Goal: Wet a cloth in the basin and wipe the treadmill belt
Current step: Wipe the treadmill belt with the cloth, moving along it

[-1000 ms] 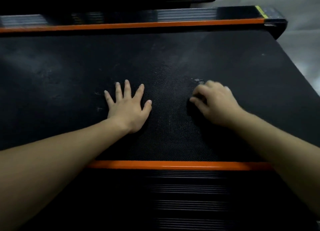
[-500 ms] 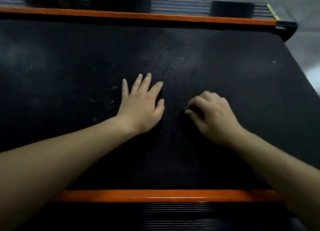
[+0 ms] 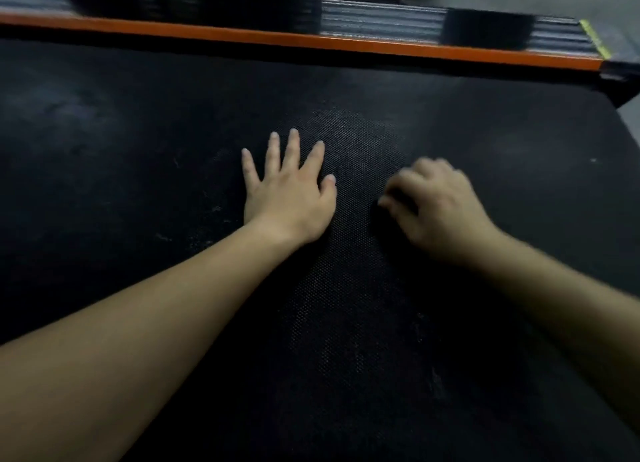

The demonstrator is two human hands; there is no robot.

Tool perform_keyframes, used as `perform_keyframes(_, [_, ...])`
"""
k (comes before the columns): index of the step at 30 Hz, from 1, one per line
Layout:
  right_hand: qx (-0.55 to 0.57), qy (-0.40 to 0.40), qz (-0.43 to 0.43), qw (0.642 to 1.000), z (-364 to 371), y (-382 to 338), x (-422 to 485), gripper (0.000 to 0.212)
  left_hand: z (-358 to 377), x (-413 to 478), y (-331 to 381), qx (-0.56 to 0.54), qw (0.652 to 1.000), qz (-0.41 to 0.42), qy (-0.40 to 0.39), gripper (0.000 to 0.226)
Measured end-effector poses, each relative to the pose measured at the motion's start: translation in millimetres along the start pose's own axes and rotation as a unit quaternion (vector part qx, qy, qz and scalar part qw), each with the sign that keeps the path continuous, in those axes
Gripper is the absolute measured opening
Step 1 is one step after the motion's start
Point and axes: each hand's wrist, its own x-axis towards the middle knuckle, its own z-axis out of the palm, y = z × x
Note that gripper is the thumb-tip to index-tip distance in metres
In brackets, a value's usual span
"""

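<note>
Black dimpled-texture treadmill belt [image 3: 346, 357]: matte, dusty, pale scuffs at left. Flat on belt, fingers spread, nothing grasped: left hand [image 3: 287, 198]. Curled, blurred: right hand [image 3: 440, 208]; grasp contents not discernible.

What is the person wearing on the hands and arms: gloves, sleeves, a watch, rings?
The left hand and the right hand have no gloves, and no sleeve, watch or bracelet is in view. No ring shows, though the right hand is blurred.

Your left hand [image 3: 289, 198] and right hand [image 3: 440, 212] are bare, with both forearms [image 3: 166, 309] uncovered from the wrists back; the left fingernails [image 3: 293, 133] are short.
</note>
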Motion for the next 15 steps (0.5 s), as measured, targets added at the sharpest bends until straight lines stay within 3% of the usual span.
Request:
perform_keyframes(5, [-0.025,0.018,0.174,0.984,11.4,51.8,85.5,0.036,6.9,1.9,0.9,0.01,1.0,-0.007,0.017,0.063])
perform_keyframes(9, [0.032,0.019,0.023,0.999,14.2,10.0,42.7,0.037,7.7,0.4,3.2,0.022,1.0,-0.005,0.017,0.062])
perform_keyframes(11, [0.039,-0.012,-0.008,0.999,9.6,18.2,49.8,0.039,7.6,0.9,3.7,0.025,1.0,-0.006,0.018,0.063])
perform_keyframes(15, [-0.032,0.015,0.181,0.983,10.2,65.4,126.4,0.041,7.2,1.8,4.2,0.021,1.0,-0.008,0.019,0.063])
